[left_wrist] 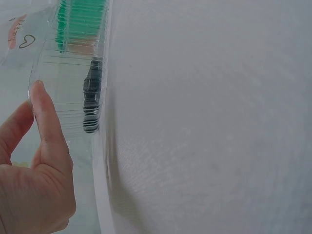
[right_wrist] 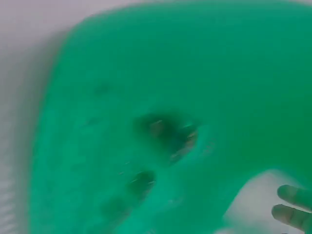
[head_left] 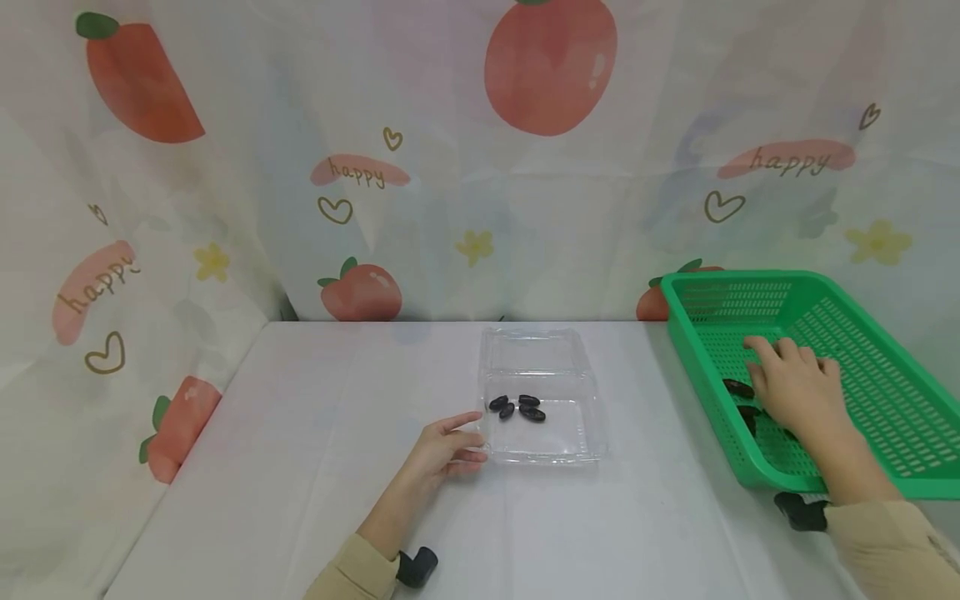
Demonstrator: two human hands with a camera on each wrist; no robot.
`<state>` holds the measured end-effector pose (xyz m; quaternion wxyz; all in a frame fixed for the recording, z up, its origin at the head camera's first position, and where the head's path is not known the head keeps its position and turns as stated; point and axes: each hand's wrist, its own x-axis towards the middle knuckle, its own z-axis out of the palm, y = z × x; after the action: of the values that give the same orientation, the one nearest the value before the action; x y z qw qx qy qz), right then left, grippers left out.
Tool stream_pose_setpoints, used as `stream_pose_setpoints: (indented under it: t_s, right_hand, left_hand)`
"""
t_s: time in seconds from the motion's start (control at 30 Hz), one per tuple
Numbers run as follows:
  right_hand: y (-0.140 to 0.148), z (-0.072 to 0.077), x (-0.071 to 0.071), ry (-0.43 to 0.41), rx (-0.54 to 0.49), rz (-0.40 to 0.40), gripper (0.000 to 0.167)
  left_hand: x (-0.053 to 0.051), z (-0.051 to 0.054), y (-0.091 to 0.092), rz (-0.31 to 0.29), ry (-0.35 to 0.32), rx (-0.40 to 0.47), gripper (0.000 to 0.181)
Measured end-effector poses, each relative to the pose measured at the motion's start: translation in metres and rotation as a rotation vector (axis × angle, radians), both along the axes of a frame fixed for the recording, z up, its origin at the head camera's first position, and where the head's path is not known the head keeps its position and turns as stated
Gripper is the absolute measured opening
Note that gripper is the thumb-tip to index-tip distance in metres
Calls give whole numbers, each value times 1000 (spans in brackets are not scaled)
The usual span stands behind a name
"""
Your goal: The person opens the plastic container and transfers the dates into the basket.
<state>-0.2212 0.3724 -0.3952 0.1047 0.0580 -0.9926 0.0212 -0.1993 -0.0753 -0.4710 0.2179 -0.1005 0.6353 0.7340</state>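
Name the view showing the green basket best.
The head view: it shows most of the green basket sharply. The left wrist view shows only a patch through the clear container; the right wrist view, a blurred close-up.

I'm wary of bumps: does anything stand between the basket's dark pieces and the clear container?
Yes: the green basket's left wall stands between the dark pieces and the clear container, whose lid is open.

Head view: soft, even, fairly bright light, source out of frame; mostly sharp. Faint shadow on surface [head_left: 637, 533] left of basket [head_left: 708, 400]; small glints along clear box [head_left: 566, 437] edges. Left wrist: dimmer, grey, low contrast, surface soft, faint shadow beside box. Right wrist: heavy blur, basket smeared; right hand [right_wrist: 294, 215] at edge clearer.
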Motion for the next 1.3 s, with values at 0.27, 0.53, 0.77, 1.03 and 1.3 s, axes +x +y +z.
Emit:
stream_pose_setpoints:
  t_s: [0.27, 0.53, 0.77, 1.03, 1.3]
  right_hand:
    - [-44, 28, 8, 105, -121, 38, 36]
    - [-96, 15, 4, 186, -146, 143, 35]
    - [-133, -10, -3, 207, -155, 206, 34]
    - [-166, -34, -4, 148, -124, 241, 36]
    - [-195, -53, -4, 124, -68, 321, 35]
  left_hand:
    - [1, 1, 1, 15, -1, -5, 49]
    - [1, 3, 1, 21, -6, -5, 50]
    - [1, 3, 1, 21, -8, -3, 49]
    - [1, 4, 1, 21, -5, -2, 49]
    - [2, 4, 2, 24, -2, -1, 49]
